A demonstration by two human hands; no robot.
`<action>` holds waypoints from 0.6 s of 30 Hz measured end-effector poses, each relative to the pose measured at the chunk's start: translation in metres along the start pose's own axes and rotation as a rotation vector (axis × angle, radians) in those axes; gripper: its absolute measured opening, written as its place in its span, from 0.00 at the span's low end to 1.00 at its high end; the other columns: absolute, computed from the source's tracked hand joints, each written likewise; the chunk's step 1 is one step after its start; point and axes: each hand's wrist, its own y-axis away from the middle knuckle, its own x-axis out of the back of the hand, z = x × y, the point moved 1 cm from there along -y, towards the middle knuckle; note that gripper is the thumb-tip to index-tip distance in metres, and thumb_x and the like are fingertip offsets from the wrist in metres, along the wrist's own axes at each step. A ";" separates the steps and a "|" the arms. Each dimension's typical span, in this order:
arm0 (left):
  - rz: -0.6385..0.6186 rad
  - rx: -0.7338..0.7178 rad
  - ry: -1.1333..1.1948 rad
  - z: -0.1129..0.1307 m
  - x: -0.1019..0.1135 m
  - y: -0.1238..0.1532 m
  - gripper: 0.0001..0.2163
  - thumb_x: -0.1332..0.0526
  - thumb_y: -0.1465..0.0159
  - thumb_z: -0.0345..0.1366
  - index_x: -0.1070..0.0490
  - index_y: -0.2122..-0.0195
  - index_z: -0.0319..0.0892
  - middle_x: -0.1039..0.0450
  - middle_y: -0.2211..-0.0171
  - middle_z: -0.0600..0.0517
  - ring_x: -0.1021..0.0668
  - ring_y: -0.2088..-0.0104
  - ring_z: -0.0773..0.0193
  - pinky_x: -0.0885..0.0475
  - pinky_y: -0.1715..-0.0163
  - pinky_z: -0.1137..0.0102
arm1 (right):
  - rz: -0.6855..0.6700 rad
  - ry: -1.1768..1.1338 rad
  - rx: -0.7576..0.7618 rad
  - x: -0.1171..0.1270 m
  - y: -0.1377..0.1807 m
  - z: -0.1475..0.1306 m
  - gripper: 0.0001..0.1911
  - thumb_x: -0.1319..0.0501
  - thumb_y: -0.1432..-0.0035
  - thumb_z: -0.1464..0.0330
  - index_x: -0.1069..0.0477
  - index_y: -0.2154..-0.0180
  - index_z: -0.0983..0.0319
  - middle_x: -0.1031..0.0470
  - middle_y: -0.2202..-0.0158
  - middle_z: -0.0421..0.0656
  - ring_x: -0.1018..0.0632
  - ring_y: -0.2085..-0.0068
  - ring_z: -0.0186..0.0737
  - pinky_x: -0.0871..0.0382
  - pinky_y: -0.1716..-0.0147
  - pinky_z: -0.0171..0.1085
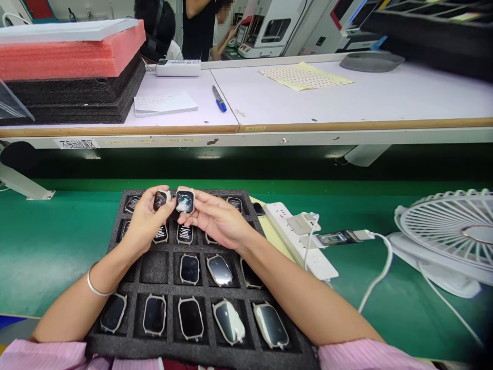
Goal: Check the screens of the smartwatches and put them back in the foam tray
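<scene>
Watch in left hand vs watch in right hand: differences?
The left-hand watch shows a dark screen and tilts away; the right-hand watch has a lit screen and faces the camera squarely. Both are pale-cased, strapless, held in fingertips above the foam tray.

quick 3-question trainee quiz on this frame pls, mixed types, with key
1. True or false: each hand holds a watch body above the foam tray.
2. What lies right of the tray on the green mat? A) power strip B) soldering iron C) keyboard
3. Fill in: on the upper shelf, a blue ___ lies beside the notepad.

Key
1. True: the left hand holds one watch body, the right hand holds another.
2. A, the white power strip, next to the desk fan.
3. pen.
</scene>
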 end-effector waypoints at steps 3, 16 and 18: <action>0.014 0.127 0.111 0.002 -0.002 -0.003 0.23 0.26 0.50 0.43 0.29 0.57 0.39 0.31 0.70 0.56 0.33 0.78 0.73 0.37 0.79 0.75 | 0.095 -0.030 -0.025 0.004 -0.003 0.001 0.26 0.29 0.41 0.67 0.33 0.44 0.62 0.21 0.56 0.48 0.19 0.62 0.45 0.26 0.61 0.38; -0.064 0.092 0.126 0.005 0.002 0.002 0.29 0.30 0.44 0.42 0.34 0.43 0.40 0.25 0.67 0.54 0.24 0.78 0.68 0.26 0.77 0.72 | 0.190 0.095 0.053 0.006 -0.004 0.002 0.22 0.27 0.46 0.63 0.29 0.52 0.60 0.23 0.57 0.44 0.23 0.71 0.36 0.32 0.69 0.35; -0.090 0.054 0.095 0.006 0.001 0.003 0.28 0.30 0.44 0.40 0.33 0.44 0.41 0.24 0.62 0.51 0.21 0.75 0.67 0.22 0.73 0.71 | 0.191 0.128 0.074 0.005 -0.003 0.001 0.24 0.27 0.47 0.65 0.30 0.50 0.60 0.23 0.56 0.44 0.23 0.70 0.37 0.31 0.66 0.37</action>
